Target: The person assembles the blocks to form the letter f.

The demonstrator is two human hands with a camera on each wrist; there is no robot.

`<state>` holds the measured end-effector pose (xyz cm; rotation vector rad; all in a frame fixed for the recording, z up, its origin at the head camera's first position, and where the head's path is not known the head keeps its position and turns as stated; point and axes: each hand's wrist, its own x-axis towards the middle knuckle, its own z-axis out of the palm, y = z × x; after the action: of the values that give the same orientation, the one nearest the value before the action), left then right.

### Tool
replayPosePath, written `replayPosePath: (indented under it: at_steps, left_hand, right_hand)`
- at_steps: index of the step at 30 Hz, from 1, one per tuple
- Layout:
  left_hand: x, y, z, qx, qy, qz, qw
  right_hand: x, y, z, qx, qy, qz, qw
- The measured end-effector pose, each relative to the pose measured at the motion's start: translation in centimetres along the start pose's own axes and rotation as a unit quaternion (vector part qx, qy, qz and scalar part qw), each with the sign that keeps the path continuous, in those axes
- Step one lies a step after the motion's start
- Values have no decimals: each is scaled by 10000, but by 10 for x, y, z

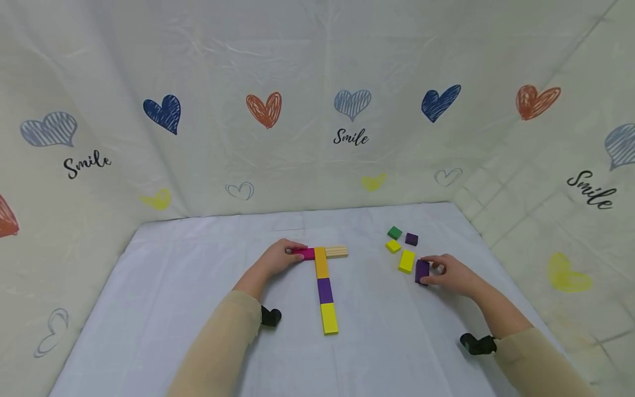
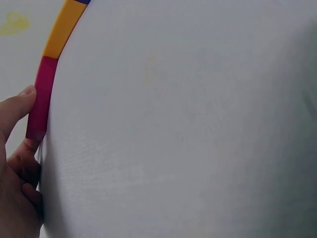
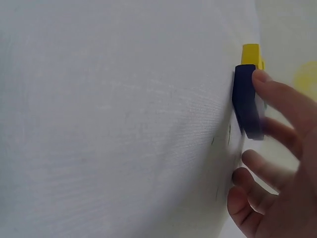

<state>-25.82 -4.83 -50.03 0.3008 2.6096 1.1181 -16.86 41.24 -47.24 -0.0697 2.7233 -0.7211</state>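
My left hand (image 1: 278,258) pinches the outer end of a magenta block (image 1: 307,254); its thumb lies along the block in the left wrist view. That block's other end meets an orange block (image 1: 321,263). Below the orange one, a purple block (image 1: 325,291) and a yellow block (image 1: 329,318) run in line toward me. Pale wooden pieces (image 1: 337,252) extend right from the orange block's top. On the right, my right hand (image 1: 453,274) pinches a dark purple block (image 1: 422,272) between thumb and finger, the other fingers loosely curled in the right wrist view.
Left of and beyond the right hand's block lie a yellow block (image 1: 407,261), a smaller yellow piece (image 1: 393,246), a green piece (image 1: 394,232) and a small purple piece (image 1: 411,239). A white cloth (image 1: 367,353) covers the table. Heart-printed sheeting (image 1: 297,160) hangs around it.
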Motion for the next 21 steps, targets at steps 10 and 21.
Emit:
replayPosePath:
  at_steps: [10,21]
  left_hand:
    - [-2,1,0,70,17,25,10000]
    - [-2,2,0,68,26,32,10000]
  right_hand:
    - [-3,-4,-5,912,-75,213,9956]
    - [-7,-5,-8,1487,402,477,9869]
